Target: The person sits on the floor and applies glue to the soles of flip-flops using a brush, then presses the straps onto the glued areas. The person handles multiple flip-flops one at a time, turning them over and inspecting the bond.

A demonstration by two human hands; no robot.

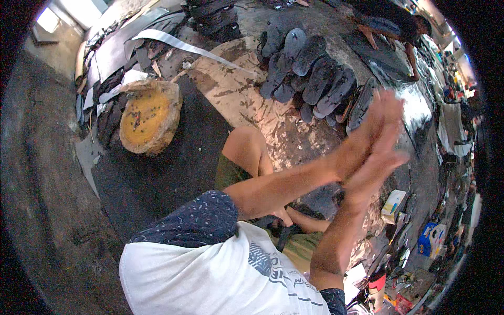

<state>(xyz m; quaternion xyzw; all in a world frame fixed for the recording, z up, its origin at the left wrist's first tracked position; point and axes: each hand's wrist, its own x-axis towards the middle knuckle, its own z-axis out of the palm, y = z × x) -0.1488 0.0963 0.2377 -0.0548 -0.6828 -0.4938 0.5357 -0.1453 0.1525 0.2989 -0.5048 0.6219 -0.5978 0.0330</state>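
Both of my hands are raised in front of me at the right, blurred by motion. My left hand (377,126) reaches across with its fingers stretched upward. Below and against it is my right hand (374,174), its fingers stretched out to the right. The hands seem to touch near the palms and wrists, and I see nothing held in either. Just beyond the left hand lies a pile of dark sandals or shoe soles (317,79) on the ground. My crossed legs (245,149) show beneath my forearms.
A round wooden block (149,118) with a yellowish top stands on a black sheet (184,152) at the left. A pale strip (181,43) lies beyond it. Another person (388,23) bends at the far right. Small packages (430,239) and scraps clutter the right side.
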